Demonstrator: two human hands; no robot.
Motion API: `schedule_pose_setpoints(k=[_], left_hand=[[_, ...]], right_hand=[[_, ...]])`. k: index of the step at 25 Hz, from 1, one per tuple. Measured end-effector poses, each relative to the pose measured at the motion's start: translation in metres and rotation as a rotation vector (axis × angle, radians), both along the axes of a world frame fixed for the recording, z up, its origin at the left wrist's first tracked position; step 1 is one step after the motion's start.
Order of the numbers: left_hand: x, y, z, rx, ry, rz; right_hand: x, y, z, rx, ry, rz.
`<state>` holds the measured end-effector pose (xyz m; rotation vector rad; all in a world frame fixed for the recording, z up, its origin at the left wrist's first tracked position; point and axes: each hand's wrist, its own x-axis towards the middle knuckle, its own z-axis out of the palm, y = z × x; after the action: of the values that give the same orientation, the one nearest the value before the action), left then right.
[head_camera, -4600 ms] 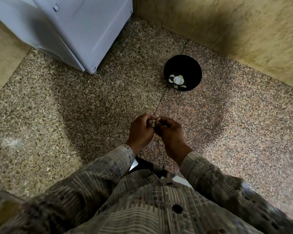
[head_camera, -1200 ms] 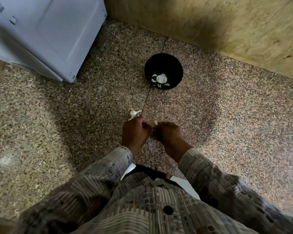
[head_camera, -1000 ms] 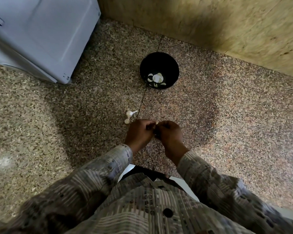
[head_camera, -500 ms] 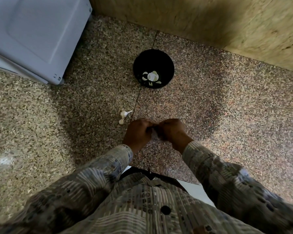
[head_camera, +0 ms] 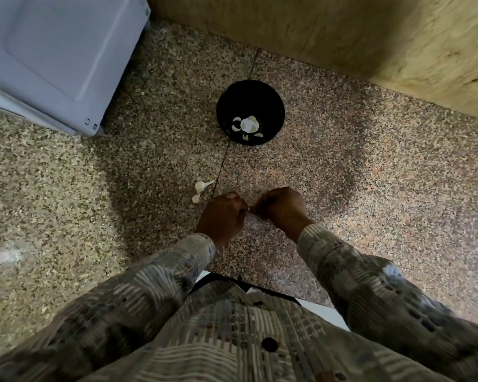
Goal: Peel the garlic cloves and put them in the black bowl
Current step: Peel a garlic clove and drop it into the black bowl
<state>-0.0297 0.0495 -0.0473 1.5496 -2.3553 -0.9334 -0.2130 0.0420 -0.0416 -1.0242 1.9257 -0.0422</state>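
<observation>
Two hands pinched a garlic piece short of the black bowl

The left hand and the right hand met just above the speckled stone counter, each with its fingers curled inward. Between their fingertips showed a small garlic piece, pale and thin, and both hands were closed on it from opposite sides. The fingers hid most of it, so whether it was skin or bare clove could not be told.

Two loose cloves lay on the counter just beyond the left hand, on its outer side. They touched each other and lay a narrow gap from the knuckles. They sat beside the dark seam that ran across the stone toward the bowl.

The black bowl stood upright on that same seam, well apart from the hands and near the tan stone wall. At its bottom lay pale garlic: one larger rounded lump with a few small curved bits around it. Whether those bits were cloves or peel was too small to make out.

A white appliance filled the far left corner of the counter, its near corner well to the left of the bowl. Patterned sleeves covered both forearms down to the wrists
</observation>
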Motion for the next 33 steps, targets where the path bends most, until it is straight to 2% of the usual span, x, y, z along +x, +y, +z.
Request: schedule_pose_setpoints(k=[2,8,10,14,17,20,23,24,27,30,33], left_hand=[[-0.001,-0.003,0.001,-0.007,0.002,-0.009],[-0.006,-0.006,0.002,0.014,-0.035,-0.01],[-0.006,-0.007,0.003,0.026,-0.057,-0.005],[-0.008,-0.009,0.007,0.052,-0.075,-0.004],[-0.008,-0.007,0.006,0.051,-0.103,-0.015],[-0.01,-0.007,0.006,0.037,-0.082,0.015],[-0.011,-0.006,0.007,0.066,-0.103,0.036],[-0.012,-0.005,0.008,0.073,-0.107,0.045],[-0.013,-0.006,0.008,0.064,-0.08,0.044],[-0.009,-0.007,0.01,0.099,-0.033,0.126],[-0.015,0.006,0.019,0.197,0.169,0.369]], right_hand=[[0.001,-0.005,-0.001,0.023,0.007,-0.051],[-0.001,-0.016,0.0,0.083,0.008,-0.027],[-0.003,-0.015,0.001,0.092,0.003,0.054],[-0.001,-0.012,-0.005,0.026,0.011,-0.012],[-0.003,-0.013,-0.005,0.042,-0.01,0.104],[-0.004,-0.013,-0.003,0.03,0.018,0.012],[-0.003,-0.01,-0.006,0.012,0.023,0.09],[-0.003,-0.009,-0.004,0.005,-0.015,0.06],[-0.005,-0.004,-0.002,-0.067,0.024,-0.014],[-0.008,0.012,0.003,-0.133,-0.127,0.049],[-0.016,0.025,0.022,-0.183,-0.36,-0.132]])
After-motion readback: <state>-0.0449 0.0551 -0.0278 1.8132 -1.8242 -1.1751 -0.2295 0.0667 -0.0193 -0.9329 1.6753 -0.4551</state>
